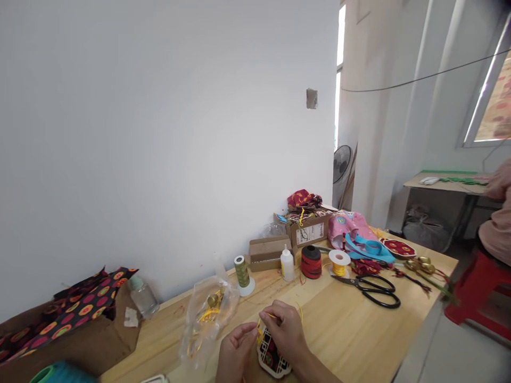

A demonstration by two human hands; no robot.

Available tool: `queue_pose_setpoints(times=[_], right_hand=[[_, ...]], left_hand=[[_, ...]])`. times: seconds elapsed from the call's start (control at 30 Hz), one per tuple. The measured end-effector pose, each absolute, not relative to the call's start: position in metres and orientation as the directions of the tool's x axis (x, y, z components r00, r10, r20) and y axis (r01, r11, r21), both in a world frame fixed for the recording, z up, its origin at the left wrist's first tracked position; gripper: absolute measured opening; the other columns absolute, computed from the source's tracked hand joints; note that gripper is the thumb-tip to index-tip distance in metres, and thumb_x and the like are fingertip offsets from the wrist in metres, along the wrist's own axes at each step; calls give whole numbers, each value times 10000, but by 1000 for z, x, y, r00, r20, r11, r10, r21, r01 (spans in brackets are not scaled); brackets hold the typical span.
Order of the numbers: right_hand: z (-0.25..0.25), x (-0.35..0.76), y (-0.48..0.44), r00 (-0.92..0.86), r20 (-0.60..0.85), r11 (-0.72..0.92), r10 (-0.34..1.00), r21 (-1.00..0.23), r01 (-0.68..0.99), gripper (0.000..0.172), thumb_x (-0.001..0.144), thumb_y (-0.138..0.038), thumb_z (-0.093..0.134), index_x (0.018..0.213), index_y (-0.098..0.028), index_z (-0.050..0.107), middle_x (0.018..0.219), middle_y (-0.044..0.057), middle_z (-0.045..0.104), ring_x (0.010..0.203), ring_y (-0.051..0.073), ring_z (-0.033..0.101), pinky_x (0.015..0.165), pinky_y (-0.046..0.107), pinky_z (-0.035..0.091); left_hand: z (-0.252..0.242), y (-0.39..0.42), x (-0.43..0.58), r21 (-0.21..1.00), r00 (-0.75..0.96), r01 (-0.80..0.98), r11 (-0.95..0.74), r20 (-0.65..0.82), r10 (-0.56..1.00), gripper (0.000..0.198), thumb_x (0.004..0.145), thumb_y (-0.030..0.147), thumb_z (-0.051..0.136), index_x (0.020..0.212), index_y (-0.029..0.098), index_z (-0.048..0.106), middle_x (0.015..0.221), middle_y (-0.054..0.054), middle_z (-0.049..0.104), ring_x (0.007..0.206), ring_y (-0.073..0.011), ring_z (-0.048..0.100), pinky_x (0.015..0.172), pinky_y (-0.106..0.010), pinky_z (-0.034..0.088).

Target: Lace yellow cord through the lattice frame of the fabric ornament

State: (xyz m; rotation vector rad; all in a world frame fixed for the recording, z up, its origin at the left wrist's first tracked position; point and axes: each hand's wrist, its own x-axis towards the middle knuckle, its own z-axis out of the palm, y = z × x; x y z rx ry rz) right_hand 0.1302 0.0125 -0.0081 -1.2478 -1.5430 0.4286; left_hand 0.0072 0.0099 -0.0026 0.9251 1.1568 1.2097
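Note:
Near the table's front edge, my left hand pinches a thin yellow cord between thumb and fingertips. Close beside it, my right hand is closed on the same cord, and a loose end curves up behind the knuckles. Under the hands lies a flat ornament with a pale lattice frame and dark patterned fabric; my right hand partly covers it. The cord meets the ornament's upper end, though the exact join is hidden by the fingers. To the left is a clear plastic bag holding gold bells and yellow cords.
Behind my hands stand a green thread spool, white glue bottle, red-black cord spool and yellow spool. Black scissors lie right. A fabric-filled cardboard box sits left. A person is at far right.

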Motion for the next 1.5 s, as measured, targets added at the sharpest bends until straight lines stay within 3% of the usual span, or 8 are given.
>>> queue_pose_setpoints(times=[0.17, 0.4, 0.87, 1.5], right_hand=[[-7, 129, 10, 111, 497, 406, 861, -801, 440, 234, 743, -242, 497, 560, -157, 614, 499, -16, 456, 500, 94, 447, 462, 184, 279], [-7, 129, 13, 142, 477, 395, 867, -833, 388, 237, 736, -252, 507, 552, -147, 614, 488, -21, 441, 484, 94, 425, 454, 189, 281], [-3, 127, 13, 143, 463, 404, 875, -859, 314, 276, 734, -291, 496, 532, -141, 609, 478, -24, 414, 460, 92, 387, 423, 187, 288], [0, 130, 13, 146, 496, 433, 856, -842, 322, 254, 740, -272, 498, 545, -152, 608, 474, -32, 385, 455, 90, 360, 425, 194, 278]], left_hand=[[-3, 9, 9, 950, 129, -231, 209, -183, 975, 193, 460, 273, 714, 551, 133, 617, 469, 5, 626, 461, -134, 544, 482, -225, 410], [-4, 7, 13, 937, 160, -271, 220, -182, 970, 183, 505, 258, 686, 495, 147, 542, 372, 63, 518, 359, -72, 428, 391, -171, 322], [4, -4, 10, 867, 194, -417, 273, -208, 959, 161, 507, 226, 710, 584, 129, 607, 485, 4, 626, 467, -123, 548, 497, -221, 404], [-7, 0, 7, 920, 133, -335, 202, -166, 977, 154, 537, 232, 699, 637, 120, 666, 530, -8, 665, 507, -117, 555, 528, -207, 406]])
